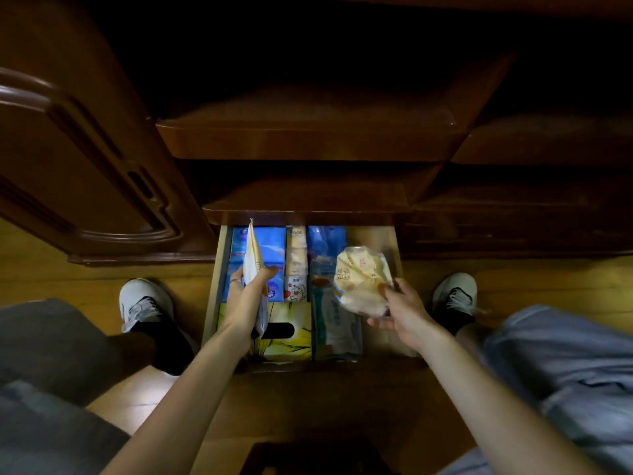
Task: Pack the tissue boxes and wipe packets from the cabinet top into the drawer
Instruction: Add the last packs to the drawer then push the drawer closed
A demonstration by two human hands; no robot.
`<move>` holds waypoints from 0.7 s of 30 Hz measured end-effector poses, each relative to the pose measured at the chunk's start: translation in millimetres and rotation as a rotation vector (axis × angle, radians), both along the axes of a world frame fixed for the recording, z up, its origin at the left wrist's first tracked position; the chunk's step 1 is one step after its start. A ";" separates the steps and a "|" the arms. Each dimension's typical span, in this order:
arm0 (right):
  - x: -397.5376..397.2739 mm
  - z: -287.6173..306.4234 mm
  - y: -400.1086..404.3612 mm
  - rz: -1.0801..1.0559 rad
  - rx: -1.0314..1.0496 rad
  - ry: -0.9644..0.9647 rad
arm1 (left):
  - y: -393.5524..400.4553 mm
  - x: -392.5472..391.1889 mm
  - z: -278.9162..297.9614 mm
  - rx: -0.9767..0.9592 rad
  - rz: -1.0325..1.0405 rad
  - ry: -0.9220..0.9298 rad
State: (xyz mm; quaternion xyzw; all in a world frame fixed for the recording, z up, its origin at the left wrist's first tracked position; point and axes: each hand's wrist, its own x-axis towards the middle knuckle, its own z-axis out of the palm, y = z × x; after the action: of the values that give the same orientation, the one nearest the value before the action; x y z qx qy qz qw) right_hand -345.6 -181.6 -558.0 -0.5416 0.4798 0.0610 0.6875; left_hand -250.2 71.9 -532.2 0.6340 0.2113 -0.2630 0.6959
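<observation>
Wipe packets are held one in each hand above the open drawer (209,296), seen from above by a crouching person whose grey-clad knees fill the lower corners. Nearest the viewer, two bare forearms reach forward over the wooden floor (342,406). The left hand (245,296), a ring on one finger, grips a flat white packet (254,269) edge-up, fingers and thumb curled round its lower half; the packet's top points toward the cabinet. The right hand (399,311) pinches a round, clear-wrapped yellow packet (363,281) between thumb and fingers, holding it above the right part of the drawer. Beneath the hands, the drawer's near end carries a yellow tissue box (291,334) with a dark oval slot, and just beside it on the right a pale blue-green pack (334,323) lying lengthwise. Farther in, blue packs (270,241) fill the left side, a narrow column of small cream packs (296,265) stands in the middle, and another blue pack (325,240) lies to its right. The strip along the drawer's right wall shows bare wood. A white shoe (144,299) rests on the floor at each side of the drawer, the other (454,293) on the right. Beyond, two upper drawers (308,138) stand pulled out in dark brown wood, and a panelled cabinet door (85,159) hangs open on the left.
</observation>
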 end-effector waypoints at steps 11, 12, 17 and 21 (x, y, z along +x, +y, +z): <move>106.7 -54.8 9.3 -0.130 0.110 -0.028 | 3.4 -12.3 -8.6 0.073 -0.088 0.025; 115.1 -61.4 8.9 -0.123 0.086 -0.036 | 3.2 -13.4 -8.3 0.074 -0.089 0.017; 142.4 -88.7 4.0 -0.042 -0.093 -0.019 | 0.4 -12.6 -9.2 0.083 -0.073 0.002; 155.4 -103.0 2.1 0.145 -0.459 0.048 | -0.8 -10.4 -8.6 0.106 -0.094 -0.007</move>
State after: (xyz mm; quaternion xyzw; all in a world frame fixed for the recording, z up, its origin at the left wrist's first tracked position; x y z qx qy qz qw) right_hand -190.2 -179.5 -661.0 -0.7152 0.4571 0.0126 0.5286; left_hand -260.6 71.1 -540.8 0.6801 0.1923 -0.2814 0.6491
